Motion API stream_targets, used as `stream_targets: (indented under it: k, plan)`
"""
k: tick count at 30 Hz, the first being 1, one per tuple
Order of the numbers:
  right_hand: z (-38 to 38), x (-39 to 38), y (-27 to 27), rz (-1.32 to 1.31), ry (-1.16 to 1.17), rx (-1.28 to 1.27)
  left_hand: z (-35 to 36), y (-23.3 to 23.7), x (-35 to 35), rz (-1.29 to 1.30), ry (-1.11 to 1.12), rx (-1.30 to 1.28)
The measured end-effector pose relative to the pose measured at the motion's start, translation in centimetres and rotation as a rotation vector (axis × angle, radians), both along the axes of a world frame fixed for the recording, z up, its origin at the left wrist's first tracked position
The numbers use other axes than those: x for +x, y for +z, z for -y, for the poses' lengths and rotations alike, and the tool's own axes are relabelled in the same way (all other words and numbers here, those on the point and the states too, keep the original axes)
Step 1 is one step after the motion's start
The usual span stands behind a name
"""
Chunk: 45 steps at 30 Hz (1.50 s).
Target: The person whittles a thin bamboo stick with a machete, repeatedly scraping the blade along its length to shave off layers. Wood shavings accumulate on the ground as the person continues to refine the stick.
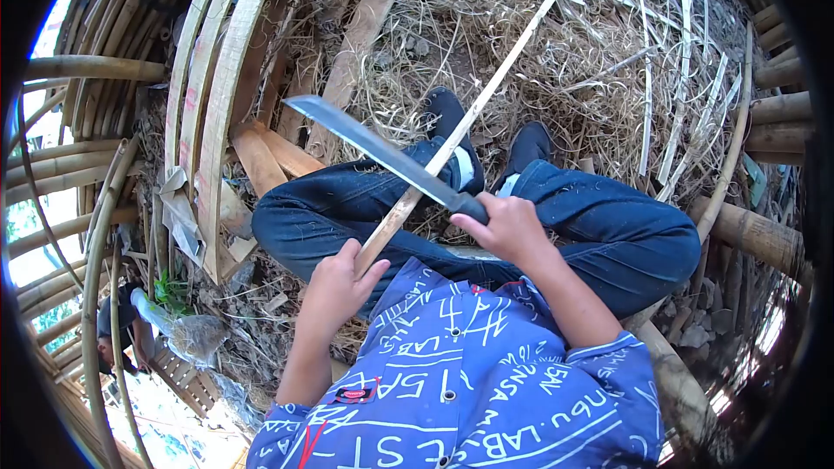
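Note:
My left hand [337, 285] is closed around the lower end of a long, narrow strip of pale wood or bamboo [508, 62], which slants up and away to the right. In my right hand [508, 227] is the black handle of a machete [369, 146]. Its broad blade points up to the left and crosses over the strip a little above my left hand. Both tools of this pair lie over my bent legs in dark jeans [599, 230]. The palm side of my left hand is hidden.
Shavings and fibres [573, 78] cover the ground ahead, with split strips [682, 61] at the right. Wooden planks [234, 78] lean at the left. Bamboo poles [95, 67] form walls on both sides. Another person [122, 330] is at the lower left, beyond the poles.

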State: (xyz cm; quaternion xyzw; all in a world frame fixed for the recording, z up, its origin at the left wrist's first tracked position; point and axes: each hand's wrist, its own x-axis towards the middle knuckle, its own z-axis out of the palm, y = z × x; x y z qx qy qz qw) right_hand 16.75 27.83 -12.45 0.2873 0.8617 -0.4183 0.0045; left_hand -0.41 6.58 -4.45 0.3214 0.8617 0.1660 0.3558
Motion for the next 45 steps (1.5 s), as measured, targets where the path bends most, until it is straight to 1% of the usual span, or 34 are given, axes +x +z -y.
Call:
stream_targets:
  k: [4,6,8,9,10,11,12,15,19,21,23,24,26,27,28,29,31,33,35,36,38,39,41,42,44,45]
  plan:
    - [0.6,-1.0,-0.4,-0.012,-0.021,-0.022,-0.4,0.7,0.1,0.0,0.004,-0.042]
    - [-0.5,-1.3,-0.2,0.045,-0.042,-0.004,0.1,0.7,0.0,0.001,-0.009,-0.048]
    - [-2.4,-1.1,-0.9,0.113,-0.09,0.049,0.6,1.1,-0.7,0.0,-0.025,-0.045]
    - [-3.6,-1.0,-0.6,0.115,-0.152,0.006,0.8,1.7,-1.3,-0.013,-0.025,-0.072]
    - [-4.7,-0.7,-1.3,0.184,-0.195,0.021,1.2,2.1,-1.9,-0.025,-0.026,-0.1]
    - [-5.8,-0.2,-2.6,0.198,-0.245,0.061,1.9,2.2,-2.2,0.044,0.038,-0.12]
    - [-6.8,0.4,-3.5,0.175,-0.316,0.055,2.0,2.4,-2.2,0.044,0.041,-0.12]
    - [-8.4,1.0,-3.8,0.194,-0.363,0.116,2.0,3.3,-2.4,0.025,0.014,-0.139]
    - [-7.7,0.9,-3.7,0.158,-0.418,0.058,1.5,3.5,-2.8,0.058,0.031,-0.163]
    - [-6.7,0.8,-3.5,0.114,-0.404,0.004,1.4,3.4,-2.6,0.068,0.057,-0.17]
    - [-5.5,0.4,-2.5,0.088,-0.376,-0.049,1.4,2.8,-2.3,-0.066,-0.016,-0.118]
    - [-4.8,0.3,-1.9,0.089,-0.377,-0.051,1.3,2.4,-2.0,-0.066,-0.017,-0.12]
    - [-3.5,0.0,-0.9,0.108,-0.212,-0.02,0.9,1.8,-1.5,-0.175,-0.08,-0.028]
    - [-2.8,-0.1,-0.5,0.088,-0.162,-0.034,0.9,1.3,-1.3,-0.174,-0.083,-0.027]
    - [-1.7,-0.1,-0.9,0.041,-0.121,0.025,0.8,0.8,-1.2,-0.193,-0.088,0.027]
    - [-1.0,-0.4,-0.6,0.041,-0.079,0.015,0.7,0.6,-1.1,-0.213,-0.093,0.081]
    - [0.2,-0.9,0.1,0.005,-0.008,0.02,0.1,0.7,-1.0,-0.214,-0.106,0.044]
    - [1.1,-1.5,0.0,-0.021,0.006,0.003,0.1,0.6,-0.9,-0.215,-0.115,0.004]
    - [1.6,-2.0,-0.1,-0.048,0.034,0.0,0.4,0.0,-0.9,0.045,-0.008,-0.06]
    - [1.7,-2.2,0.0,-0.047,0.031,0.001,0.2,0.0,-0.8,0.045,-0.01,-0.06]
    - [1.6,-2.5,-0.1,-0.026,0.041,-0.003,-0.1,0.0,-0.2,0.478,0.345,-0.036]
    - [1.4,-2.6,0.0,-0.026,0.043,-0.002,-0.1,0.0,-0.3,0.478,0.346,-0.035]
    - [1.1,-2.5,0.1,0.007,0.067,-0.012,0.1,-0.4,-0.4,0.488,0.182,0.009]
    - [1.0,-2.4,0.0,0.007,0.07,-0.014,0.4,-0.8,-0.3,0.489,0.186,0.008]
    - [0.8,-2.4,-0.1,0.022,0.079,0.006,0.8,-1.7,0.0,0.353,0.068,0.089]
    - [0.7,-2.4,-0.2,0.023,0.081,0.005,0.7,-1.7,0.2,0.354,0.07,0.089]
